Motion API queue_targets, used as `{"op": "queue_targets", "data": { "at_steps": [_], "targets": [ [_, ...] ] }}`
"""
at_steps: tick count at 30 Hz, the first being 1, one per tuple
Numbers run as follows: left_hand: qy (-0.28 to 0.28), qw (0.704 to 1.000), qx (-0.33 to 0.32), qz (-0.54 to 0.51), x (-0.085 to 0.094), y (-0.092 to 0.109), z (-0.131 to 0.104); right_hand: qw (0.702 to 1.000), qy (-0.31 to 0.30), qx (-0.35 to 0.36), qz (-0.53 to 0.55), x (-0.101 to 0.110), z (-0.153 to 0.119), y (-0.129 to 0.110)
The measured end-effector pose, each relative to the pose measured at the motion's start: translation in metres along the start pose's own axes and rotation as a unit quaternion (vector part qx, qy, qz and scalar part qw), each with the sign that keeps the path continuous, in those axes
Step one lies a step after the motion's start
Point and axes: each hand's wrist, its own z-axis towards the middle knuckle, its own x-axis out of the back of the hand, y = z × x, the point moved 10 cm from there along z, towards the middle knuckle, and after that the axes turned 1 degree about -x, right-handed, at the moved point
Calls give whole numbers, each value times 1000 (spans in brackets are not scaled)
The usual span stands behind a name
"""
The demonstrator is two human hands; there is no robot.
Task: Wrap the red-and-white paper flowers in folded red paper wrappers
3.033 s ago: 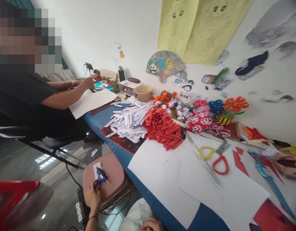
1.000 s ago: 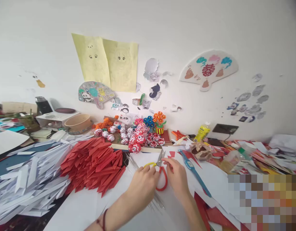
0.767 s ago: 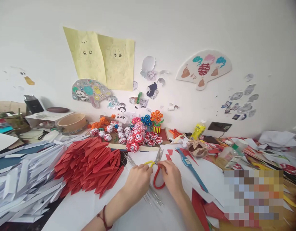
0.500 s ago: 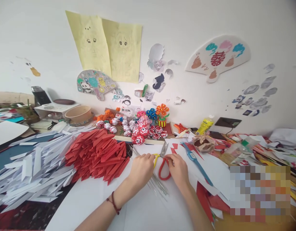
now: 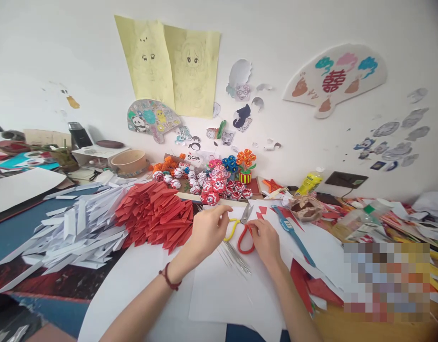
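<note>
A pair of scissors (image 5: 246, 241) with one red and one yellow handle lies on white paper (image 5: 211, 289), blades pointing away and slightly apart. My right hand (image 5: 265, 241) is closed at the red handle, its fingertips pinched against the loop's right side. Just left of the yellow handle, my left hand (image 5: 210, 227) hovers with bent fingers, a gap between thumb and forefinger and nothing visible in it. Thin wires (image 5: 238, 260) lie below the scissors, between both hands. Folded red paper pieces (image 5: 156, 213) are heaped to the left of my left hand.
Folded white paper strips (image 5: 79, 228) form a pile at the left. Paper flowers (image 5: 213, 190) stand along the back by the wall. A blue tool (image 5: 293, 235) and red paper scraps (image 5: 307, 285) lie at the right, with a yellow bottle (image 5: 311, 181) behind.
My left hand has lifted a little off the yellow handle, and its fingers have loosened. My right hand stays at the red handle. The view has shifted slightly.
</note>
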Motion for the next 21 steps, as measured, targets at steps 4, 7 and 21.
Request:
{"op": "queue_targets", "data": {
  "at_steps": [4,7,21],
  "targets": [
    [-10,997,50,59,57,-8,-36,1000,17,3,2,3,-2,4],
    [33,969,211,123,99,-57,-105,998,50,27,35,11,-1,2],
    [76,891,250,373,131,-99,-250,918,-267,282,80,-7,-129,-167]
  ]
}}
